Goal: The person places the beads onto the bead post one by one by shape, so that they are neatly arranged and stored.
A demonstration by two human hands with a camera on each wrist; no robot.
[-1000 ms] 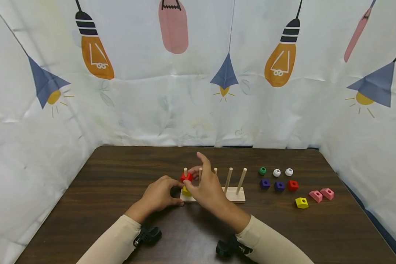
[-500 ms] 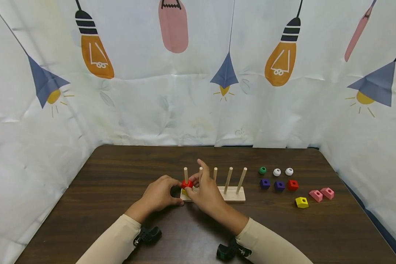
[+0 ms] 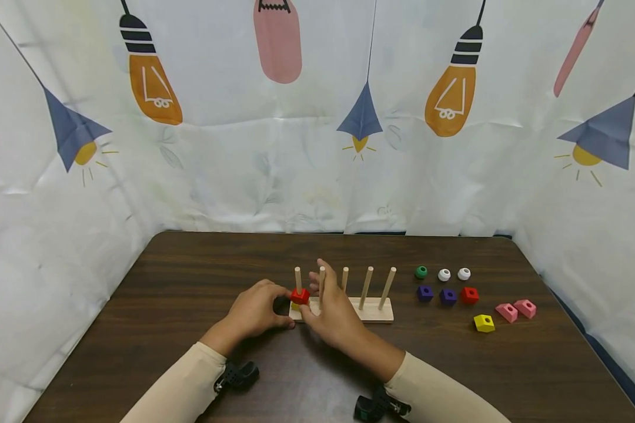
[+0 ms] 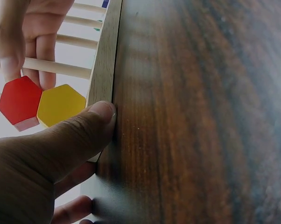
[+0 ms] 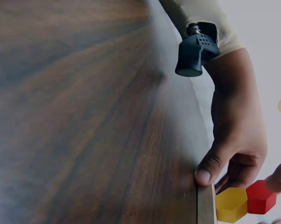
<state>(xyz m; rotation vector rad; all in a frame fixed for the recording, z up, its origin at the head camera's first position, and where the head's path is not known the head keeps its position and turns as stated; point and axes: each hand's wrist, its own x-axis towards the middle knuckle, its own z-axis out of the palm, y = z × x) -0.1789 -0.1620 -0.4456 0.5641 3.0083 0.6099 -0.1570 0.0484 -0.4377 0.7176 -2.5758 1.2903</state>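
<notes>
A wooden peg stand (image 3: 378, 315) with several upright pegs lies near the middle of the table. My left hand (image 3: 256, 311) grips its left end, thumb (image 4: 96, 114) on the front edge. On the leftmost peg a red hexagonal block (image 3: 300, 296) sits directly on a yellow hexagonal block (image 4: 62, 105); the two touch in both wrist views. My right hand (image 3: 337, 314) is just right of that peg with its fingers spread apart. Its thumb (image 5: 279, 176) is at the red block's side, appearing to touch it. The hand partly hides the second and third pegs.
To the right lie a green bead (image 3: 421, 272), two white beads (image 3: 444, 275), two dark blue blocks (image 3: 425, 294), another red block (image 3: 469, 295), two pink blocks (image 3: 506, 312) and a yellow block (image 3: 484, 323). A printed white curtain (image 3: 317, 176) rises behind the table.
The red block has slid down the leftmost peg onto the yellow one. My right hand came down with it, then spread its fingers and shifted slightly right. My left hand stayed in place.
</notes>
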